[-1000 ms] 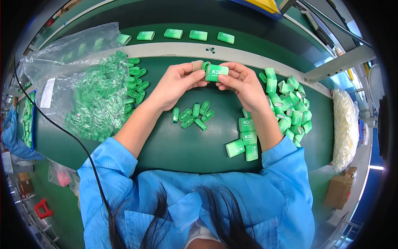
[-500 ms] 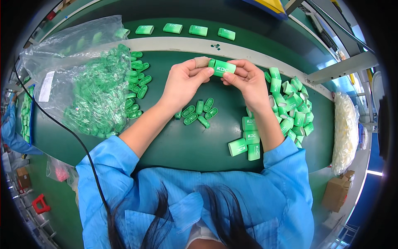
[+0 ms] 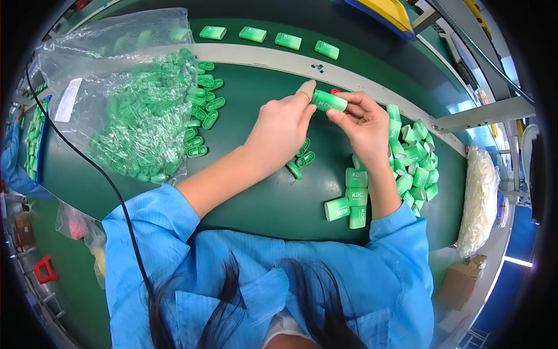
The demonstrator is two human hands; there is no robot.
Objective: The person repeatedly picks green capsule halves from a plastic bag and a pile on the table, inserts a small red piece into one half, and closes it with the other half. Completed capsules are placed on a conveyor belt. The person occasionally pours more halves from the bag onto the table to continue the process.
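Observation:
A small green plastic case [image 3: 329, 100] with a rounded oblong shape is held between my two hands above the far part of the table. My right hand [image 3: 366, 119] pinches its right end between thumb and fingers. At its left end, the thumb and covered forefinger of my left hand [image 3: 282, 128] press on the darker green end cap. A small red spot shows behind the case near my right fingertips. Below my left hand lie several loose green oval caps [image 3: 306, 159], partly hidden by it. Beside my right forearm rest several pale green sleeves [image 3: 357, 196].
A clear plastic bag [image 3: 139, 116] full of green caps lies at left, some spilling out. More sleeves [image 3: 415, 160] are heaped at right. Several finished-looking cases [image 3: 288, 41] stand in a row beyond the white rail [image 3: 250, 57]. A stuffed white bag [image 3: 478, 200] hangs at the table's right edge.
The case has moved slightly right and tilted, its right end lower. My left hand has turned and shifted right, its fingers now against the cap end, covering some loose caps.

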